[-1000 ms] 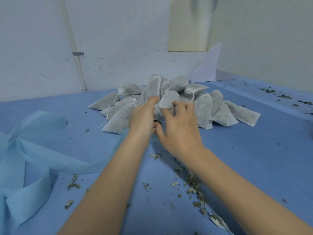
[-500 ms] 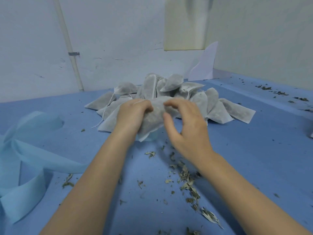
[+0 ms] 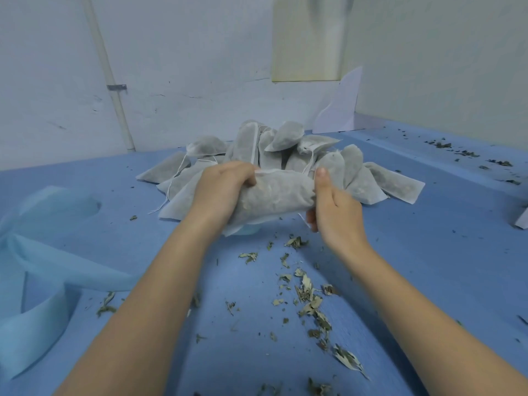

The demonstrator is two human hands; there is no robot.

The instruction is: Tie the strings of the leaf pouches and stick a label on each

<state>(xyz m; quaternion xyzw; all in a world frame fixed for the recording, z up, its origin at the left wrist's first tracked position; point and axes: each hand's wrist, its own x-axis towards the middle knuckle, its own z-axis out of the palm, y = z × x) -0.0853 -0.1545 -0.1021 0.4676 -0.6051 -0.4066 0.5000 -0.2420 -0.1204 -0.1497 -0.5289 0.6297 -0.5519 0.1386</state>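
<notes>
A white mesh pouch [image 3: 278, 195] filled with dried leaves lies sideways between my hands, lifted just off the blue table [image 3: 428, 267]. My left hand [image 3: 221, 190] grips its left end with curled fingers. My right hand [image 3: 333, 204] holds the right end, thumb up along the pouch edge and fingers under it. Behind them a pile of several more filled pouches [image 3: 285, 150] with thin white strings rests on the table. No label is visible.
Loose dried leaf bits [image 3: 308, 292] are scattered on the table in front of me. A pale blue fabric strip [image 3: 43, 252] curls at the left. A white paper sheet [image 3: 340, 107] leans on the wall at the back right. More crumbs lie at far right.
My hands have drawn one pouch out of the pile towards me. It now lies sideways between both hands, and my right hand has moved to its right end.
</notes>
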